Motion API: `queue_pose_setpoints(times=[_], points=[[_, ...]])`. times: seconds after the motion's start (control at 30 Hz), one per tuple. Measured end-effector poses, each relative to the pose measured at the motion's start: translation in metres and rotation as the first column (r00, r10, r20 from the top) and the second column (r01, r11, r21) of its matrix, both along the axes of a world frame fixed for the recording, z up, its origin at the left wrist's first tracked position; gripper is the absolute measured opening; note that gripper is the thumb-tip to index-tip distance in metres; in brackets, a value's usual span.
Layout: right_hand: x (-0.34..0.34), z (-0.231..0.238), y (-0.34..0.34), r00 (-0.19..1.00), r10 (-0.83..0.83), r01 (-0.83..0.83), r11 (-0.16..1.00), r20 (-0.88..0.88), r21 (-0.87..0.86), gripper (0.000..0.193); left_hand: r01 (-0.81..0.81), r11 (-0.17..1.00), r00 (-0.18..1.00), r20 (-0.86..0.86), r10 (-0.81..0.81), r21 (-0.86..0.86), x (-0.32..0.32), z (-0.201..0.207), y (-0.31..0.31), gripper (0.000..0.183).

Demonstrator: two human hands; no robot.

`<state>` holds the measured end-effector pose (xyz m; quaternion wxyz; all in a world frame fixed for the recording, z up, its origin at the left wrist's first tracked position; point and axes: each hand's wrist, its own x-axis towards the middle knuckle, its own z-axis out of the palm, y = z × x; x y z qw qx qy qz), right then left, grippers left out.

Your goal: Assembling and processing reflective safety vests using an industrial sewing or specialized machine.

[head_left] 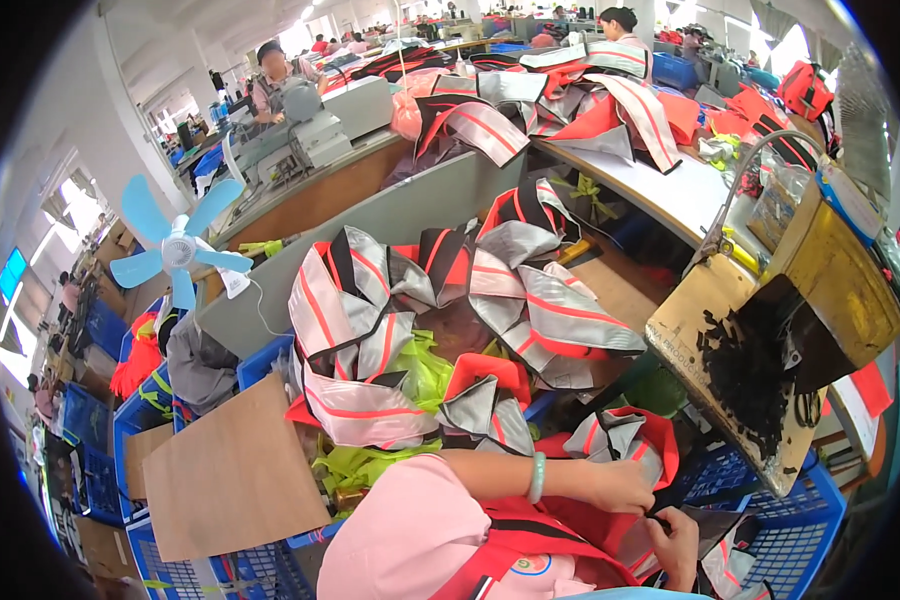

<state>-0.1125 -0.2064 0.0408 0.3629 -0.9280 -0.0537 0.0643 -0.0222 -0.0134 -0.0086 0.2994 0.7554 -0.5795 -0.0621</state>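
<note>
My left hand (622, 486), with a pale green bangle (537, 478) at the wrist, reaches across the lower right. Its fingers are closed and bent down toward my right hand (676, 548), whose thumb and fingers are pinched. The two hands nearly meet over a red, grey and black fabric piece (710, 524) that lies across my lap. A small dark bit shows between the fingertips, too small to name. Just beyond my left hand sits another grey and red panel (615, 440). My red apron (530, 530) covers my front.
A heap of silver, pink and red panels (450, 290) fills the space ahead. To the right stands a wooden board (705, 330) with black strips (745, 370). A blue basket (795, 525) is beside my right hand. A brown board (230, 475) and blue fan (180, 250) are left.
</note>
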Motion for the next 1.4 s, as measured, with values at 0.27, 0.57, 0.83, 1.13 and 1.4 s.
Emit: queue_pose_setpoints(times=[0.27,0.57,0.83,1.13,1.4], points=[[-0.001,0.005,-0.006,0.98,-0.136,0.1,0.967,0.144,0.232,0.006,-0.325,0.901,0.942,-0.012,0.336,-0.288,-0.014,-0.005,0.019,0.021],[0.059,0.097,-0.039,0.913,-0.291,0.117,0.858,0.286,0.499,0.008,-0.235,0.932,0.904,-0.413,0.106,-0.275,0.067,0.151,-0.026,0.014],[0.104,0.068,-0.072,0.912,-0.356,0.163,0.767,0.201,0.62,0.016,-0.298,0.954,0.773,-0.591,0.232,-0.015,0.123,0.149,-0.066,0.029],[0.142,0.093,-0.091,0.945,-0.262,0.199,0.936,0.194,0.291,0.023,-0.266,0.957,0.79,-0.542,0.286,0.118,0.173,0.155,-0.076,0.036],[0.164,0.088,-0.113,0.973,-0.157,0.134,0.981,0.17,0.141,0.025,-0.192,0.956,0.757,-0.587,0.288,0.221,0.195,0.153,-0.093,0.04]])
